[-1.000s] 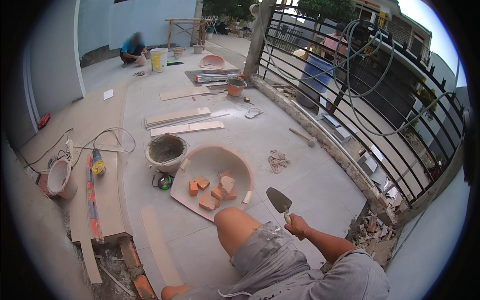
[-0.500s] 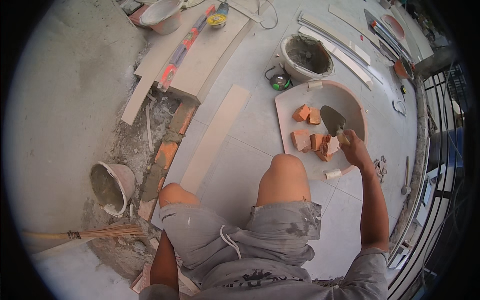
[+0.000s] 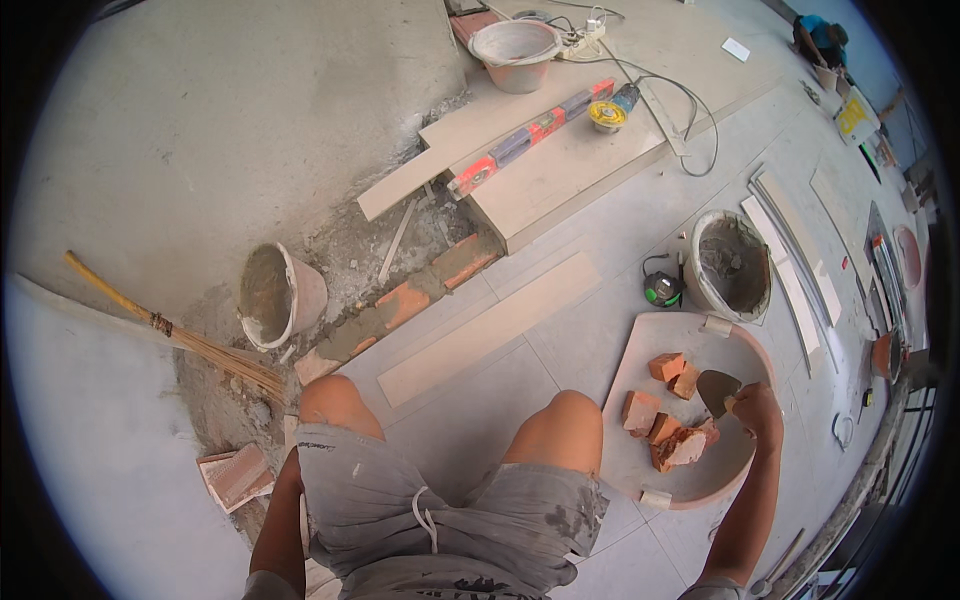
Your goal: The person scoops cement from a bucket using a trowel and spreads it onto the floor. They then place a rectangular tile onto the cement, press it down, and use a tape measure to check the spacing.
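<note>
My right hand (image 3: pixel 755 410) grips a trowel (image 3: pixel 718 394) by its handle, its blade over a pink plastic tub (image 3: pixel 735 475) that holds several broken orange brick pieces (image 3: pixel 683 446). My left forearm (image 3: pixel 278 530) runs up beside my shorts at the lower left, its hand mostly hidden against my leg. A grey bucket of mortar (image 3: pixel 730 265) and a green-and-black tape measure (image 3: pixel 662 288) sit just beyond the tub. Between my knees and the step, a beige tile strip (image 3: pixel 488 325) lies on the floor, beside a row of bricks with mortar (image 3: pixel 425 288).
A bucket (image 3: pixel 282 297), straw broom (image 3: pixel 215 352) and rubble are at left. The step (image 3: pixel 560 185) carries a level (image 3: pixel 530 135), angle grinder (image 3: pixel 607 114), bucket (image 3: pixel 515 55) and cables. Long strips (image 3: pixel 790 280) lie at right. A crouching person (image 3: pixel 820 45) is at far upper right.
The view has swung down and leftward toward my knees and the step. The trowel, earlier raised right of my knee, is now down in the tub, still in my right hand.
</note>
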### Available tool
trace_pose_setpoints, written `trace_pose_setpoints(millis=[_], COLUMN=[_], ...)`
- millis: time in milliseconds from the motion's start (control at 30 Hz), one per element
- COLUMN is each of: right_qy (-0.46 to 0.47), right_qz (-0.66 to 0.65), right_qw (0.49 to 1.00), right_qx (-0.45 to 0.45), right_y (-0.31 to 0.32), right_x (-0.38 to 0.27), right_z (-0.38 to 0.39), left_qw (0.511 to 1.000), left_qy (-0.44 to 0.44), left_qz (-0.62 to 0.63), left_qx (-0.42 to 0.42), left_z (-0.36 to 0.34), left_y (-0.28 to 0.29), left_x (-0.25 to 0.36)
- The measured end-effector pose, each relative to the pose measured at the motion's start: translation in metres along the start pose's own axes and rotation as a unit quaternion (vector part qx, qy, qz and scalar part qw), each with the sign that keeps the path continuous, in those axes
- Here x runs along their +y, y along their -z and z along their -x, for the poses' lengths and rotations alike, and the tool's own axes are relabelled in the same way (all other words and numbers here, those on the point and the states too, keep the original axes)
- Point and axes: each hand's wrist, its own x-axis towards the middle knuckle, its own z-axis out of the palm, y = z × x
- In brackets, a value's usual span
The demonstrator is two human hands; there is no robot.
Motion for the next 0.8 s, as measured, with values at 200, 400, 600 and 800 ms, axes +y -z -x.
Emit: trace_pose_setpoints(millis=[200,400,600,800], right_qy=[0.025,0.001,-0.018,0.066], right_qz=[0.098,0.134,0.087,0.142], right_qw=[0.993,0.991,0.996,0.987], right_qx=[-0.058,-0.022,0.01,0.02], right_y=[0.001,-0.017,-0.013,-0.032], right_x=[0.01,0.006,-0.032,-0.06], right_z=[-0.033,-0.04,-0.025,-0.003], left_qw=[0.996,0.994,0.905,0.861], left_qy=[-0.082,-0.03,-0.124,-0.117], left_qz=[0.038,-0.03,-0.391,-0.48], left_qx=[0.009,0.105,0.113,0.119], left_z=[0.011,0.056,0.088,0.096], left_y=[0.013,-0.072,-0.129,-0.138], left_x=[0.014,0.021,0.048,0.05])
